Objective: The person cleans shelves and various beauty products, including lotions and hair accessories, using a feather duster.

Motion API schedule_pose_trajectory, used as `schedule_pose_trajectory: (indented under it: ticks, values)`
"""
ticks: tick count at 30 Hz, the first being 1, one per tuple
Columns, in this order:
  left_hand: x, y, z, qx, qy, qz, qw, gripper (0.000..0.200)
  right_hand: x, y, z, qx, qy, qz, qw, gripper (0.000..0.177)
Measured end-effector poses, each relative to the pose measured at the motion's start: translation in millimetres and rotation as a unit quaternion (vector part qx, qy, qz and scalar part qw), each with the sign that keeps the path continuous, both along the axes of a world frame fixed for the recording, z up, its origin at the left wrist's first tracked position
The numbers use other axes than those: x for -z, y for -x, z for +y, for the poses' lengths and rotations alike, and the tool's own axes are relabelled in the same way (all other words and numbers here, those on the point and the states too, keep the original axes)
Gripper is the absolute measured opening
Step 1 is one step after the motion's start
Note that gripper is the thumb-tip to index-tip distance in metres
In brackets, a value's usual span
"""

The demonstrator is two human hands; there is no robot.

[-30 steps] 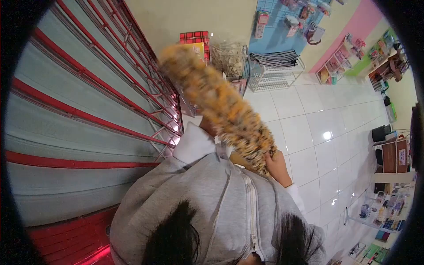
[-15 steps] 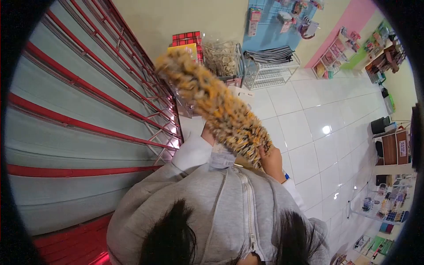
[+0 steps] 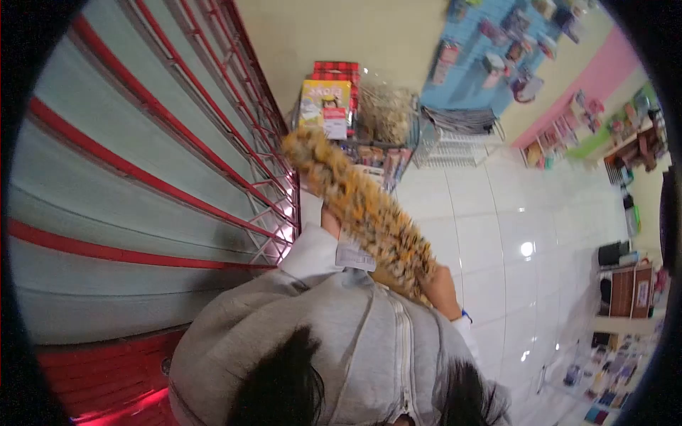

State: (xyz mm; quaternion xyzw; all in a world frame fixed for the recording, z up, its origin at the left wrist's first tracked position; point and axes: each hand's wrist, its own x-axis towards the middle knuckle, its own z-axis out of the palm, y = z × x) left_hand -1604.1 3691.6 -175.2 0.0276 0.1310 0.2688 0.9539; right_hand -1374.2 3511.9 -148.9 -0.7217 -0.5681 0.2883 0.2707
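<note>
A long, fluffy piece in orange, black and cream (image 3: 366, 209) stretches diagonally in front of my grey jacket; I cannot make out exactly what kind of article it is. My right hand (image 3: 442, 292) grips its lower end, fingers pressed into the pile. Behind its middle, my left hand (image 3: 330, 223) supports it, with the fingers mostly hidden by the fluff. A pale printed label (image 3: 355, 258) hangs from the piece, close to my chest.
Red metal bars (image 3: 135, 160) rise on the left. Ahead, a yellow package (image 3: 323, 103) and a bag of pale pieces (image 3: 387, 113) stand by the wall. A white wire rack (image 3: 455, 147) holds folded striped cloth. White floor tiles (image 3: 476, 227) extend right, toward stocked shelves.
The view has shifted, so the wall goods appear lower and farther right. The fluffy piece's far end has dropped, uncovering the yellow package. Both hands stay with it.
</note>
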Motion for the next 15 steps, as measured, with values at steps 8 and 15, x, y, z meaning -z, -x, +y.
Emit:
schedule_pose_trajectory:
  ticks: [8,15]
  values:
    - [-11.0,49.2,-7.7,0.056,-0.038,0.026,0.997,0.084,-6.1,5.8,8.6,-0.139,0.069,-0.070,0.985,0.028]
    - [8.2,-0.4,-30.2,-0.017,-0.034,0.113,0.993,0.076,3.8,-11.7,25.1,0.079,0.026,-0.051,0.995,0.026]
